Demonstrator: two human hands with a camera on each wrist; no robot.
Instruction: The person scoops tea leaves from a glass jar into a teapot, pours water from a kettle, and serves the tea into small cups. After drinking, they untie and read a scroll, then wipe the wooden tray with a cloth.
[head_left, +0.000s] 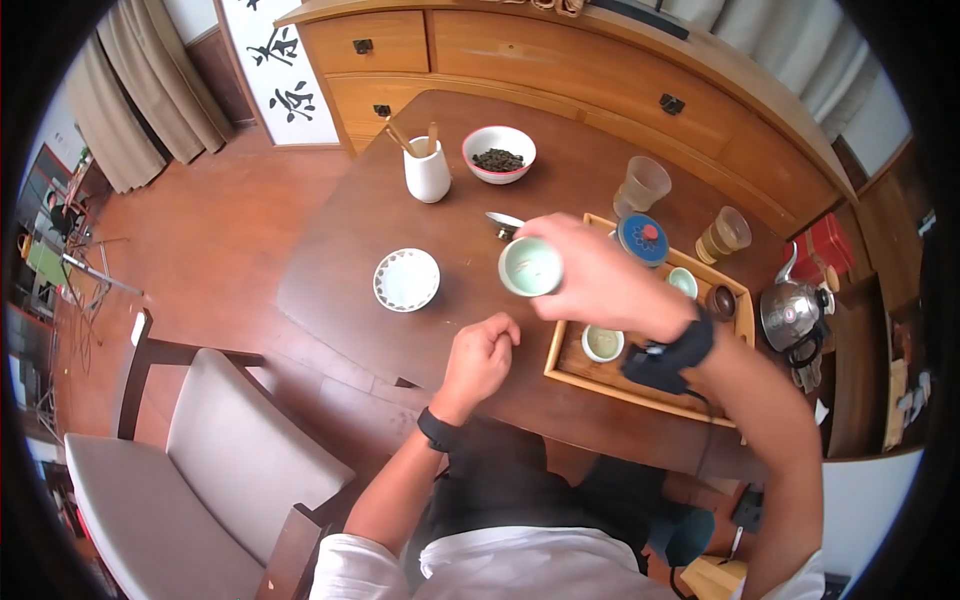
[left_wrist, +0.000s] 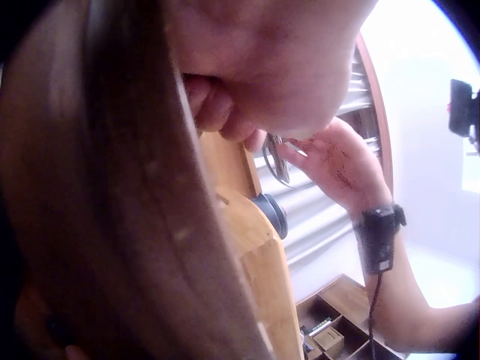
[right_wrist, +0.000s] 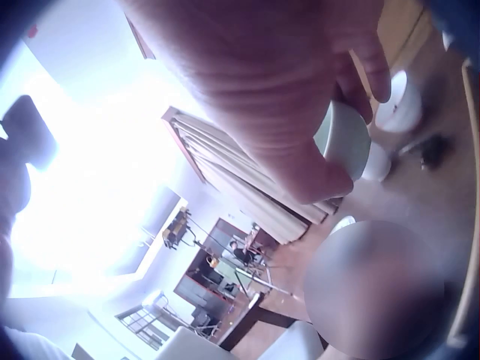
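My right hand (head_left: pixel 600 280) grips a pale green cup (head_left: pixel 531 267) between thumb and fingers, held above the table left of the bamboo tray. The right wrist view shows that cup (right_wrist: pixel 346 142) between thumb and fingers of the hand (right_wrist: pixel 277 97). My left hand (head_left: pixel 480 362) is curled at the table's front edge, holding nothing visible; in the left wrist view its fingers fold inward. Left of the cup stands a patterned white bowl (head_left: pixel 407 280). A small lid (head_left: pixel 503 222) lies behind the right hand. On the tray (head_left: pixel 640 392) is a small cup (head_left: pixel 603 343) with liquid.
Behind are a white tool holder (head_left: pixel 428 172) and a red-rimmed bowl (head_left: pixel 499 176) of dark leaves. A blue lid (head_left: pixel 642 240), more small cups (head_left: pixel 682 283) and two glass vessels (head_left: pixel 648 182) stand to the right. A metal kettle (head_left: pixel 791 315) is far right, a chair (head_left: pixel 240 430) at left.
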